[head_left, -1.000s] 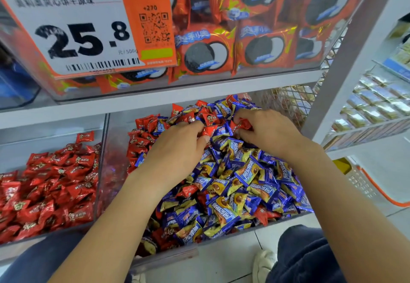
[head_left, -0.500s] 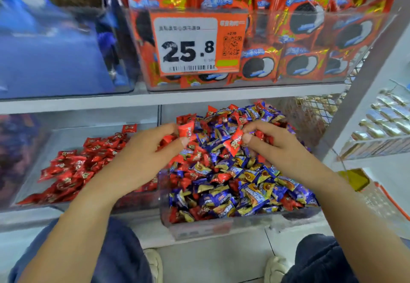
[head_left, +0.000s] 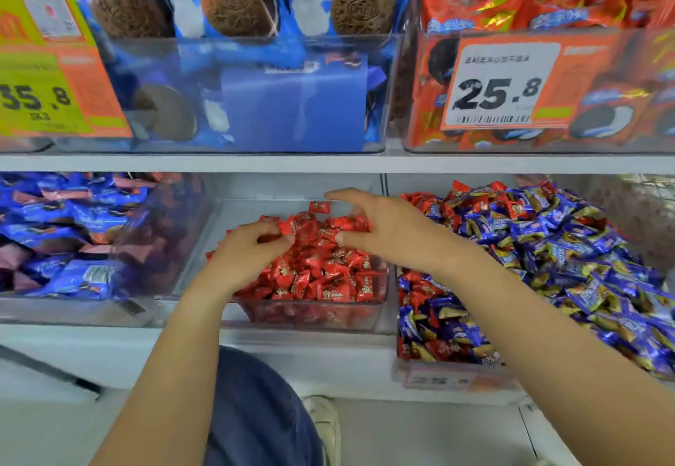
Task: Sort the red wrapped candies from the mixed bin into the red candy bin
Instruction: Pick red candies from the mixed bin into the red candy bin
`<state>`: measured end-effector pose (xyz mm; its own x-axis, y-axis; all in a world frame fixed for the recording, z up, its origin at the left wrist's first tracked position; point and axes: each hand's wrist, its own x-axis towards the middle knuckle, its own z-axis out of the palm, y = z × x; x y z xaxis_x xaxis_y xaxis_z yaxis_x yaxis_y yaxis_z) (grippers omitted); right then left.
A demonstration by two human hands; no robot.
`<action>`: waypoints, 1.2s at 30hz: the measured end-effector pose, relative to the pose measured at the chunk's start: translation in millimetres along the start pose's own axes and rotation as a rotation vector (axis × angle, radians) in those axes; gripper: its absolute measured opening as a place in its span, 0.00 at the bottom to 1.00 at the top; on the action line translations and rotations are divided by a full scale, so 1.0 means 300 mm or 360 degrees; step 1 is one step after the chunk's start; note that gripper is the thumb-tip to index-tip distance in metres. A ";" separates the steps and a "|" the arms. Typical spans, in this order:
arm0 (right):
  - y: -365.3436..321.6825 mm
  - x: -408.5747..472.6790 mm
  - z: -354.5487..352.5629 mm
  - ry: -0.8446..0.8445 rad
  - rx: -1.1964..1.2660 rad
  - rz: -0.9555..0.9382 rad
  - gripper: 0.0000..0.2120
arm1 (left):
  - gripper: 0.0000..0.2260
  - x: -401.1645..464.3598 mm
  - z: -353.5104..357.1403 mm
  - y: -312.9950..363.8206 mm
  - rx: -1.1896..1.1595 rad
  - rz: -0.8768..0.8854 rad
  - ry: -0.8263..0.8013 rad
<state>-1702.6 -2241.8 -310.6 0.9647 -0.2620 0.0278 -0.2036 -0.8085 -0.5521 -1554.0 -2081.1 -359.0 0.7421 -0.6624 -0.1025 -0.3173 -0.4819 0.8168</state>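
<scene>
The clear red candy bin (head_left: pixel 310 315) stands in the middle of the lower shelf, holding a pile of red wrapped candies (head_left: pixel 321 275). To its right is the mixed bin (head_left: pixel 438 374), heaped with blue, gold and red candies (head_left: pixel 548 246). Both hands hover over the red pile. My left hand (head_left: pixel 248 253) has its fingers curled, with a red candy (head_left: pixel 269 237) pinched between thumb and fingertips. My right hand (head_left: pixel 387 231) is spread above the pile's right side, with its fingers apart and nothing gripped. One lone red candy (head_left: pixel 319 206) lies at the back of the bin.
A bin of blue packets (head_left: pixel 54 246) stands to the left. The upper shelf (head_left: pixel 328 164) carries clear bins of cookie packs (head_left: pixel 237 8) and an orange price tag (head_left: pixel 500 89). Below are my blue-trousered knee (head_left: pixel 255 410), a shoe (head_left: pixel 325 425) and the floor.
Both hands have moved left from the mixed bin to over the red candy bin. My right hand, which pinched a red candy, has spread its fingers. The view has swung left.
</scene>
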 end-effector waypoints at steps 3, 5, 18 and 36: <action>0.026 0.022 -0.020 0.0023 0.0149 0.0049 0.22 | 0.07 0.009 -0.011 0.001 -0.0139 -0.0059 0.0150; 0.029 0.020 -0.022 -0.0022 0.0211 0.0059 0.24 | 0.05 0.008 -0.008 0.022 -0.0270 -0.0088 0.0147; 0.196 -0.255 -0.066 0.0368 0.0165 0.0156 0.10 | 0.05 0.000 0.085 0.079 -0.0106 0.0181 0.0250; 0.586 -0.468 -0.222 0.0152 -0.0575 0.0598 0.23 | 0.28 0.300 0.640 0.408 -0.0414 -0.0557 -0.0154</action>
<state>-1884.9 -2382.2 -356.2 0.7981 -0.6016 -0.0317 -0.5931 -0.7754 -0.2167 -1639.5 -2309.7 -377.3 0.7156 -0.5420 -0.4407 0.1113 -0.5344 0.8378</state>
